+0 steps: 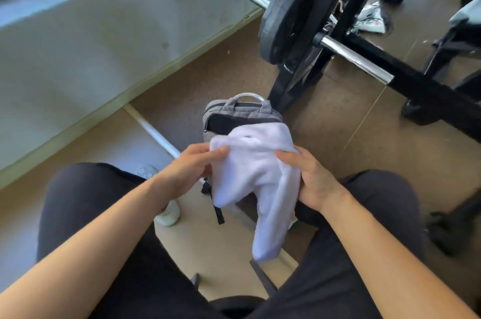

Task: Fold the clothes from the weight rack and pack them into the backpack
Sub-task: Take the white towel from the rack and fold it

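Folding or packing: which step were we on? (first speaker)

We judged it the end of the fold, just short of packing. Both our hands held a white fleecy garment (256, 175) directly above the backpack (240, 111). Its loose lower end hung down on our side of the backpack, between our knees. (second speaker)

How did the fingers lie? (first speaker)

Our left hand (191, 165) pinched the garment's upper left corner, fingertips curled over the edge. Our right hand (311, 179) gripped the right edge, fingers bent round the cloth. Neither hand was relaxed. (second speaker)

And the backpack itself? (first speaker)

It was grey and stood upright on the floor, its top unzipped to a dark mouth. The garment overlapped its near rim. We could not tell whether anything lay inside; we saw only shadow. (second speaker)

What did the next move call for? (first speaker)

Probably gathering the hanging end into a tighter bundle, then lowering it through that opening. The mouth looked narrow against the bundle, so one hand might have had to spread it. (second speaker)

Was more clothing waiting? (first speaker)

Beyond the backpack stood the black weight rack (429, 94), carrying a barbell plate (286, 16). Farther beyond, a pale patterned cloth (371, 19) lay on the floor, possibly another piece. (second speaker)
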Demonstrator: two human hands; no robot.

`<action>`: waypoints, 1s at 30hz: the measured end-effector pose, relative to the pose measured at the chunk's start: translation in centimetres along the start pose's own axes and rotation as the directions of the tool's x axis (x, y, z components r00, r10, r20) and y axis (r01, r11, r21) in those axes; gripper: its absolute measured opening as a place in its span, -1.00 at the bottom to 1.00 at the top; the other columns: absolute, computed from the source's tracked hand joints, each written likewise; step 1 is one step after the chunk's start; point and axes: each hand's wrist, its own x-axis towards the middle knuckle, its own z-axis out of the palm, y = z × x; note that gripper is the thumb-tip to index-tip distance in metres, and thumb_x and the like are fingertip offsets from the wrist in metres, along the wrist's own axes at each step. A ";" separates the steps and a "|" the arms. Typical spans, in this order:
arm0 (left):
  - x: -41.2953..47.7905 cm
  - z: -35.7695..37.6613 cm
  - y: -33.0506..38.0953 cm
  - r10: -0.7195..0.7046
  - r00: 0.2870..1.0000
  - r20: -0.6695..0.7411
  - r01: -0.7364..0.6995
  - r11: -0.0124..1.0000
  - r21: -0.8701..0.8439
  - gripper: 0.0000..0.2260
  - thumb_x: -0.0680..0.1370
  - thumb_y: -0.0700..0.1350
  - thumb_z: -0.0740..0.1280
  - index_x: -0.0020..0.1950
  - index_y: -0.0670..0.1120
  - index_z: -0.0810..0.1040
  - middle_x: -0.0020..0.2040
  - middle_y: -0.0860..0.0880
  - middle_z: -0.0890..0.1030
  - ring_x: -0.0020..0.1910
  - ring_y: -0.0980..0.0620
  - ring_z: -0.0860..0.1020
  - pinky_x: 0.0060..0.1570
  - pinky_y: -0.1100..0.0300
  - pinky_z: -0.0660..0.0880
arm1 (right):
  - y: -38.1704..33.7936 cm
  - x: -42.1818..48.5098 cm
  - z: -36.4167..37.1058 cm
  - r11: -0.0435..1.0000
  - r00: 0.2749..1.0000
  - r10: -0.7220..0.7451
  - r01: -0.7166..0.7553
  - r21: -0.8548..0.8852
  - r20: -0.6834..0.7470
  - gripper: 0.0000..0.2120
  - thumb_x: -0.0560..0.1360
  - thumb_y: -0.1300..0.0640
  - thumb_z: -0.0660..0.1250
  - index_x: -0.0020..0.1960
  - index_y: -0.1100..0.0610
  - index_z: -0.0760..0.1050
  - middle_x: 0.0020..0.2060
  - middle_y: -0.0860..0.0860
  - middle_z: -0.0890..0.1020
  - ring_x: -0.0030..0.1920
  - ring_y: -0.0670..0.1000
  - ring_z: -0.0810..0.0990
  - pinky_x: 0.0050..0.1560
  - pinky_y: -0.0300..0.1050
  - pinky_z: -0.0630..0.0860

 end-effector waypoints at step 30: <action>1.1 1.6 -2.7 -0.405 0.892 0.199 0.437 0.885 -0.161 -0.31 0.60 0.40 0.14 0.32 -0.15 0.65 0.27 -0.11 0.68 0.33 -0.13 0.59 0.40 -0.03 0.41 | 0.8 -1.0 -0.2 0.992 0.995 0.043 -0.053 0.115 0.085 -0.51 0.50 0.09 0.37 0.42 0.12 0.45 0.15 0.17 0.64 0.16 0.16 0.64 0.16 0.09 0.59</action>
